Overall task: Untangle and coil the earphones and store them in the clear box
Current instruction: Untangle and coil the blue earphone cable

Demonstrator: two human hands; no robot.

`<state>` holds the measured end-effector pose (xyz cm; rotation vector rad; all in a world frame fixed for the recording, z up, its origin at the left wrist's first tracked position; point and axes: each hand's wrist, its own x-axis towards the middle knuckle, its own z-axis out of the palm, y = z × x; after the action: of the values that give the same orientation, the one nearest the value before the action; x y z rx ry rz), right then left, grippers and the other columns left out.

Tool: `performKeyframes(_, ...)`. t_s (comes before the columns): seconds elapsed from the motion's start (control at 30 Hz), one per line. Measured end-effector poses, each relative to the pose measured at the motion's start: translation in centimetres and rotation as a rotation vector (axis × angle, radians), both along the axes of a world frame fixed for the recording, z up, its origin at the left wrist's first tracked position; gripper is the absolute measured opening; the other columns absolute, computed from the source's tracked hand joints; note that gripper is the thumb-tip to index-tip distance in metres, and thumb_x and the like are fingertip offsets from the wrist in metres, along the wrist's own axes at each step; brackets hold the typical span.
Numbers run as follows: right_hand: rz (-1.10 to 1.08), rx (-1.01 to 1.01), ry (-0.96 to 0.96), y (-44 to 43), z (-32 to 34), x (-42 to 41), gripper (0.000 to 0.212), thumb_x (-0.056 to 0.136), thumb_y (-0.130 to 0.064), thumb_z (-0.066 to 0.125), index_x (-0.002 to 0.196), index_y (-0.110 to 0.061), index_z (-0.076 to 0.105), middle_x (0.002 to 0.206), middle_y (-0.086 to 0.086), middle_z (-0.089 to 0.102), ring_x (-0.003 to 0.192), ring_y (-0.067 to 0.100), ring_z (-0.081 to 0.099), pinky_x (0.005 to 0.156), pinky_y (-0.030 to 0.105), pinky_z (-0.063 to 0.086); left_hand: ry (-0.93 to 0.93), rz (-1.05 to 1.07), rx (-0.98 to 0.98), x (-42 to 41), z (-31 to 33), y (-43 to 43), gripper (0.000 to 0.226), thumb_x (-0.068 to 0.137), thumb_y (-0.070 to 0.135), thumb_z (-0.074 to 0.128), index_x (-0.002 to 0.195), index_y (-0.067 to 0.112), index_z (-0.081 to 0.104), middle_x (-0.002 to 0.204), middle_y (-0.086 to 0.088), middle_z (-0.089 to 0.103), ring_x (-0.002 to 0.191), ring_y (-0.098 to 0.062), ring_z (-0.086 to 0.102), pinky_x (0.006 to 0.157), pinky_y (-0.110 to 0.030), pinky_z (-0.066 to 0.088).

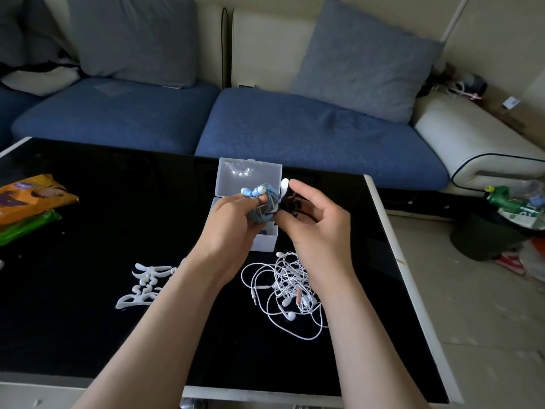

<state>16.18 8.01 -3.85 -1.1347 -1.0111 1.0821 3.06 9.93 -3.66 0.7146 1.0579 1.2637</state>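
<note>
Blue earphones [265, 202], wound into a coil, are gripped in the left hand [233, 222] just above the open clear box [250, 175]. The buds poke up past the fingers, likely so the loops cannot spring loose. The right hand [312, 222] pinches at the coil's edge, probably tucking in the tail. Tangled white earphones [286, 284] lie on the black table [118, 202] beside the right forearm, not yet sorted.

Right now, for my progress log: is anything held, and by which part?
The coiled blue earphones: the left hand grips the bundle round its middle, buds poking out on top; the right hand pinches its right edge.
</note>
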Motion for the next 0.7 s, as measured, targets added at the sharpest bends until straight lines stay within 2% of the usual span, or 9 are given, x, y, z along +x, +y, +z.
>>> performKeyframes(0.07, -0.023, 0.001, 0.043, 0.3, -0.1, 0.1, 0.049, 0.089, 0.003, 0.08, 0.129, -0.024, 0.075, 0.106, -0.004, 0.082, 0.098, 0.006, 0.078, 0.077, 0.014, 0.057, -0.007, 0.011, -0.03, -0.1, -0.4, 0.2, 0.025, 0.107, 0.003, 0.046, 0.113, -0.005, 0.069, 0.11, -0.018, 0.078, 0.111, -0.028, 0.074, 0.1, -0.044, 0.059)
performKeyframes(0.13, -0.029, -0.003, 0.065, 0.5, -0.5, 0.1, 0.046, 0.093, 0.003, 0.074, 0.125, -0.029, 0.077, 0.106, -0.002, 0.082, 0.102, 0.01, 0.078, 0.083, 0.02, 0.06, 0.007, 0.034, -0.069, -0.2, -0.7, 0.4, 0.022, 0.108, 0.004, 0.047, 0.114, -0.005, 0.066, 0.119, -0.023, 0.074, 0.116, -0.033, 0.072, 0.099, -0.046, 0.06)
performKeyframes(0.2, -0.016, -0.022, 0.073, 0.8, -1.0, 0.2, 0.045, 0.094, 0.003, 0.069, 0.122, -0.032, 0.078, 0.106, 0.002, 0.082, 0.104, 0.018, 0.078, 0.091, 0.032, 0.062, 0.012, 0.04, -0.099, -0.3, -0.8, 0.4, 0.02, 0.109, 0.004, 0.046, 0.111, -0.002, 0.065, 0.118, -0.024, 0.074, 0.114, -0.033, 0.073, 0.094, -0.043, 0.062)
performKeyframes(0.3, 0.069, -0.056, -0.006, 1.0, -1.5, 0.1, 0.046, 0.094, 0.003, 0.07, 0.132, -0.024, 0.075, 0.113, 0.005, 0.081, 0.109, 0.023, 0.077, 0.099, 0.042, 0.062, 0.011, 0.034, -0.104, -0.4, -0.7, 0.3, 0.022, 0.109, 0.004, 0.046, 0.11, -0.004, 0.067, 0.112, -0.022, 0.077, 0.112, -0.032, 0.074, 0.089, -0.04, 0.063)
performKeyframes(0.4, 0.105, -0.069, -0.157, 0.9, -1.5, -0.1, 0.05, 0.09, 0.001, 0.077, 0.133, -0.025, 0.074, 0.106, 0.007, 0.081, 0.106, 0.035, 0.075, 0.096, 0.049, 0.062, 0.031, 0.045, -0.098, -0.4, -0.5, 0.1, 0.022, 0.109, 0.003, 0.047, 0.101, -0.001, 0.068, 0.112, -0.021, 0.074, 0.106, -0.031, 0.075, 0.086, -0.038, 0.064)
performKeyframes(0.5, 0.091, -0.042, -0.244, 0.5, -1.1, -0.4, 0.049, 0.086, -0.002, 0.083, 0.129, -0.024, 0.075, 0.096, 0.002, 0.081, 0.096, 0.031, 0.076, 0.09, 0.043, 0.064, 0.066, 0.047, -0.078, -0.2, -0.3, -0.2, 0.025, 0.11, 0.003, 0.045, 0.096, 0.006, 0.066, 0.107, -0.016, 0.073, 0.104, -0.027, 0.073, 0.086, -0.036, 0.062)
performKeyframes(0.57, -0.003, 0.023, -0.411, 0.4, -1.3, -0.5, 0.046, 0.083, -0.011, 0.087, 0.126, -0.024, 0.077, 0.088, -0.004, 0.08, 0.082, 0.019, 0.076, 0.083, 0.037, 0.064, 0.094, 0.047, -0.071, -0.3, -0.3, -0.2, 0.026, 0.109, 0.002, 0.045, 0.094, 0.008, 0.065, 0.105, -0.014, 0.072, 0.105, -0.025, 0.072, 0.089, -0.037, 0.061)
performKeyframes(0.63, -0.158, 0.13, -0.591, 0.5, -1.7, -0.5, 0.042, 0.08, -0.019, 0.088, 0.121, -0.025, 0.08, 0.09, -0.009, 0.078, 0.081, 0.008, 0.074, 0.08, 0.029, 0.061, 0.11, 0.038, -0.072, -0.3, -0.4, -0.1, 0.027, 0.109, 0.001, 0.044, 0.094, 0.006, 0.066, 0.103, -0.014, 0.073, 0.101, -0.024, 0.073, 0.091, -0.039, 0.061)
performKeyframes(0.7, -0.256, 0.273, -0.691, 0.6, -1.9, -0.6, 0.037, 0.078, -0.019, 0.089, 0.114, -0.024, 0.082, 0.093, -0.005, 0.074, 0.081, 0.006, 0.07, 0.079, 0.018, 0.056, 0.116, 0.023, -0.066, -0.3, -0.6, -0.1, 0.029, 0.109, 0.001, 0.043, 0.095, 0.005, 0.067, 0.098, -0.013, 0.076, 0.098, -0.024, 0.075, 0.092, -0.041, 0.061)
